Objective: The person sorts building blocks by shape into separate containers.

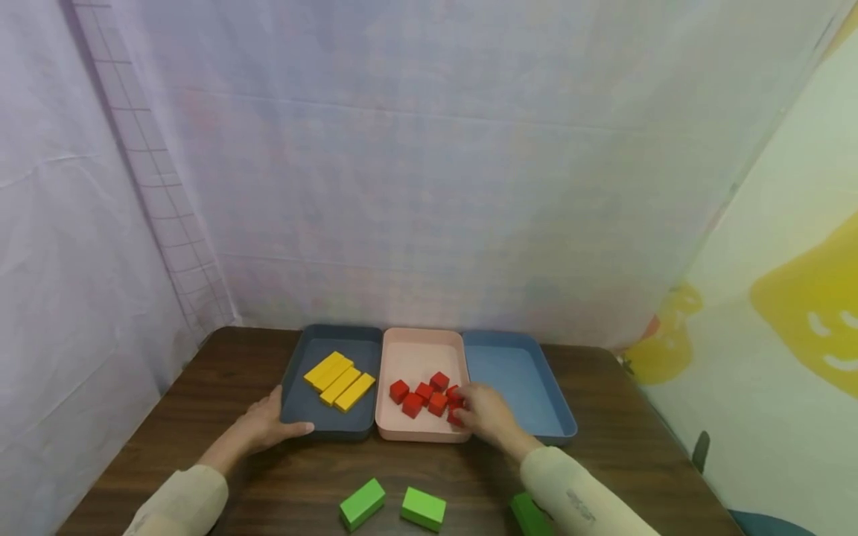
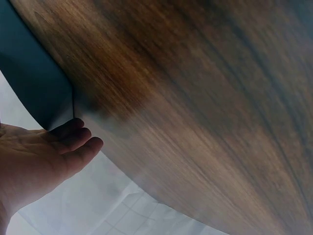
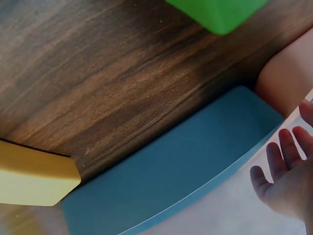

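Note:
My left hand rests at the near left corner of the dark blue-grey tray, thumb along its front rim. Its fingers lie fairly straight against the outer wall in the left wrist view. Four-sided yellow blocks lie side by side in that tray. Over the right side of the pink tray is my right hand, its thumb and fingertips right at the red cubes. In the right wrist view its fingers look loosely spread. Several red cubes lie in a loose group there.
A blue tray adjoins the pink one on the right. Nearer on the dark wooden table lie green blocks, one partly behind the right sleeve. A yellow block-like shape shows beside the blue tray. White curtains hang behind.

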Tool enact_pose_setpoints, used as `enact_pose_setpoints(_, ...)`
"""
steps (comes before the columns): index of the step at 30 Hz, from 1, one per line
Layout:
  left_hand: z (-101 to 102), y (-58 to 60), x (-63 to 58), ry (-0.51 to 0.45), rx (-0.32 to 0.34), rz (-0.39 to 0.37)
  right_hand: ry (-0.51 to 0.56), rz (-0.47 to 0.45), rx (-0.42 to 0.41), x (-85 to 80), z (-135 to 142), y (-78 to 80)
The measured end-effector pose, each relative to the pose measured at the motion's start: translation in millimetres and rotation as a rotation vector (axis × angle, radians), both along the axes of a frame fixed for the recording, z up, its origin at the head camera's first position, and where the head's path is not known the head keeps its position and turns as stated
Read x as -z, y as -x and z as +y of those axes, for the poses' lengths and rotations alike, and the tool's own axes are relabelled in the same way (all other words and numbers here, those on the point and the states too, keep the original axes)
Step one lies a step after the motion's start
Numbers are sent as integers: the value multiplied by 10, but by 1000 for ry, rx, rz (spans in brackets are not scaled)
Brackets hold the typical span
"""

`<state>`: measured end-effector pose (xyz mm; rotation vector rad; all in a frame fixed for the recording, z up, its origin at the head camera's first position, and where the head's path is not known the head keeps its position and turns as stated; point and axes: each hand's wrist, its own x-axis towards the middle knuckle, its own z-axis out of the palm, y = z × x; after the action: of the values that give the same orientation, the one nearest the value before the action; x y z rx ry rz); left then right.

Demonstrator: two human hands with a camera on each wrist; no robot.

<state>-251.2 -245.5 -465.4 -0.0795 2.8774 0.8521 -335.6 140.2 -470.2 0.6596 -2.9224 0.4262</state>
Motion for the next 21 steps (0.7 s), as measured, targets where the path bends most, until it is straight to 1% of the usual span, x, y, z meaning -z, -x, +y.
enact_pose_setpoints(4, 11, 8, 8, 0, 0, -6, 62, -13, 26, -11, 50, -9)
enact_pose_setpoints(6, 16, 14, 10, 4, 0, -7, 127, -15, 28, -24, 102, -21)
enact_pose_setpoints(8, 22, 19, 13, 4, 0, -8, 197, 3, 4, -47, 172, -44)
enact_pose_setpoints(12, 30, 27, 18, -3, 13, 0, 295, 47, -25, -140, 346, -136)
enact_pose_setpoints(13, 30, 26, 21, -6, 15, 2, 309, 61, -34, -167, 397, -164)
enact_pose_setpoints(17, 17, 16, 23, -6, 20, 7, 332, 89, -15, -289, 622, -299)
enact_pose_setpoints(21, 0, -5, 10, -7, 23, 9, 340, 130, -2, -344, 908, -438)
